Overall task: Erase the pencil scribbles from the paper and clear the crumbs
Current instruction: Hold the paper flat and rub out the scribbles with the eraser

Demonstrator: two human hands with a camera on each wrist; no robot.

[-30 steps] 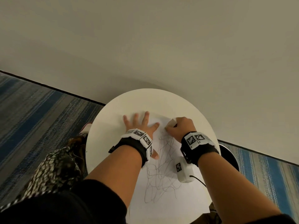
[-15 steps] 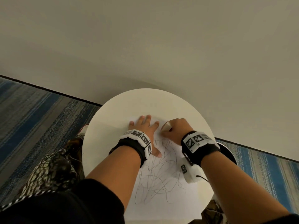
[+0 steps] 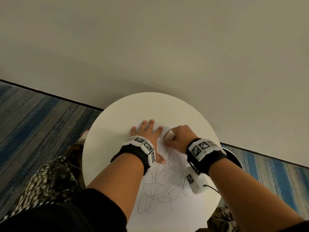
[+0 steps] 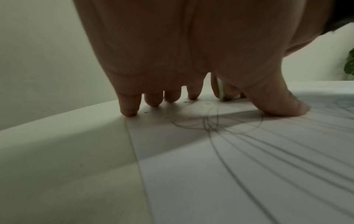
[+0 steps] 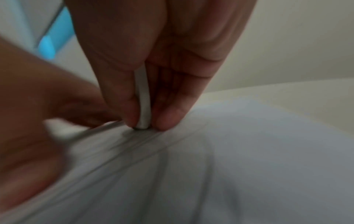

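White paper (image 3: 168, 195) lies on the round table (image 3: 117, 164), covered with pencil scribbles (image 3: 160, 185) over its near half. The left hand (image 3: 147, 133) presses flat on the paper's far left part, fingers (image 4: 130, 106) straight and spread, thumb down among the lines. The right hand (image 3: 179, 137) pinches a white eraser (image 3: 168, 135) between thumb and fingertips, its lower end touching the paper at the top of the scribbles. Small dark crumbs (image 4: 146, 112) sit near the left fingertips.
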